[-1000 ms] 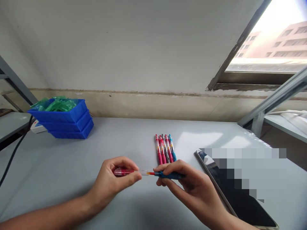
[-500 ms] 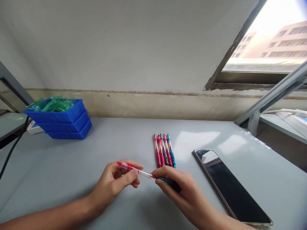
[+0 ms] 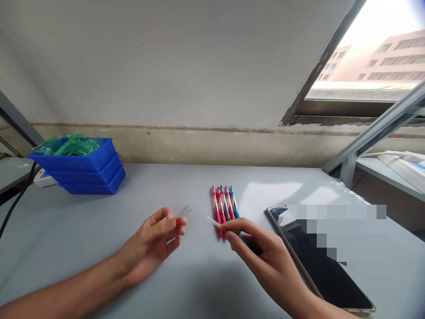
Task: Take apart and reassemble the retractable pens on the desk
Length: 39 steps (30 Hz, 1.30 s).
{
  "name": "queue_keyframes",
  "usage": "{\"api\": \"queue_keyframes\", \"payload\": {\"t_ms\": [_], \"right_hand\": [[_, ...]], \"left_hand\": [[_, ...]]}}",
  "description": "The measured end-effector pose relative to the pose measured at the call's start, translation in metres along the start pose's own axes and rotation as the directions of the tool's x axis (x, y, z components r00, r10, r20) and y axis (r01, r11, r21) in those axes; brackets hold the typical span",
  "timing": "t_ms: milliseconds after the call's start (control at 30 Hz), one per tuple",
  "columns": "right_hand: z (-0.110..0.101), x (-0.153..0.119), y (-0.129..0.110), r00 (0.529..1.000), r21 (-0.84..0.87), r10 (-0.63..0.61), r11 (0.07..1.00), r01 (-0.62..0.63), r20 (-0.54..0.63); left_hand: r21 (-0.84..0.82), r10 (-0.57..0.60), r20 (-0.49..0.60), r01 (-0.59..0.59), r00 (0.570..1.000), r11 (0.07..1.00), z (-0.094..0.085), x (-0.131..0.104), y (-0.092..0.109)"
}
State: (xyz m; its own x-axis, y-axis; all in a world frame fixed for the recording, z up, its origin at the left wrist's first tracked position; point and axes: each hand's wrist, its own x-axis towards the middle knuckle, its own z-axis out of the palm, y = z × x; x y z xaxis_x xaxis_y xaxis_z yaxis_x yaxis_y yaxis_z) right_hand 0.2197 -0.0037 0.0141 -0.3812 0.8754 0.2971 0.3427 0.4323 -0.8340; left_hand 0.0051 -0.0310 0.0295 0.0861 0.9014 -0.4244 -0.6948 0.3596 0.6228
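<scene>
A clear pen barrel (image 3: 185, 212) with a bit of red at its lower end is pinched in my left hand (image 3: 149, 241), its clear end pointing up and to the right. My right hand (image 3: 262, 254) grips a pen's lower part, a dark blue grip (image 3: 251, 243) with a thin whitish refill (image 3: 213, 222) sticking out to the left. The two pen pieces are apart. Just beyond my right hand, several retractable pens (image 3: 226, 206) lie side by side, in red, black and teal; my fingers hide some of their lower ends.
A smartphone (image 3: 318, 257) lies on the grey table (image 3: 172, 186) at the right, partly covered by a pixelated patch. Stacked blue bins (image 3: 83, 165) with green plastic bags (image 3: 78, 145) stand at the far left. A wall (image 3: 199, 146) runs along the back.
The pen has come apart. My left hand has turned and moved slightly left with the barrel, while my right hand has moved slightly right with the grip and refill.
</scene>
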Motion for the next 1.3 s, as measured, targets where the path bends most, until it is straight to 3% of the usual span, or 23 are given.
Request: {"api": "queue_keyframes", "payload": {"t_ms": [133, 300, 500, 633, 833, 967, 1133, 1300], "right_hand": [[0.0, 0.0, -0.001, 0.999, 0.039, 0.042, 0.998, -0.042, -0.006], [0.0, 0.0, -0.003, 0.999, 0.045, 0.042, 0.998, -0.042, -0.002], [0.0, 0.0, -0.004, 1.0, 0.014, 0.007, 1.0, -0.007, -0.02], [-0.002, 0.001, -0.006, 1.0, -0.012, -0.016, 1.0, 0.016, -0.016], [-0.005, 0.002, -0.008, 0.996, -0.039, -0.078, 0.996, 0.076, -0.05], [-0.008, 0.003, -0.009, 0.99, -0.053, -0.138, 0.989, 0.136, -0.023], [-0.009, 0.002, -0.008, 0.981, -0.071, -0.191, 0.98, 0.188, -0.037], [-0.007, 0.001, -0.005, 0.988, -0.055, -0.148, 0.988, 0.145, -0.052]], "left_hand": [[-0.048, 0.078, -0.008, -0.078, 0.997, 0.996, 0.001, -0.001, 0.005], [-0.019, 0.087, 0.068, -0.086, 0.994, 0.996, -0.001, 0.002, 0.005], [0.35, 0.191, 0.238, -0.268, 0.952, 0.898, -0.003, 0.003, 0.004], [0.321, 0.113, 0.251, -0.193, 0.961, 0.927, -0.004, 0.003, 0.003], [0.408, 0.097, 0.384, -0.263, 0.918, 0.874, -0.004, 0.002, -0.003], [0.533, 0.105, 0.317, -0.269, 0.943, 0.802, -0.003, 0.002, -0.007], [0.253, 0.074, 0.059, -0.087, 0.995, 0.963, 0.001, 0.002, -0.007], [0.246, 0.113, 0.084, -0.131, 0.99, 0.961, 0.005, -0.002, -0.004]]}}
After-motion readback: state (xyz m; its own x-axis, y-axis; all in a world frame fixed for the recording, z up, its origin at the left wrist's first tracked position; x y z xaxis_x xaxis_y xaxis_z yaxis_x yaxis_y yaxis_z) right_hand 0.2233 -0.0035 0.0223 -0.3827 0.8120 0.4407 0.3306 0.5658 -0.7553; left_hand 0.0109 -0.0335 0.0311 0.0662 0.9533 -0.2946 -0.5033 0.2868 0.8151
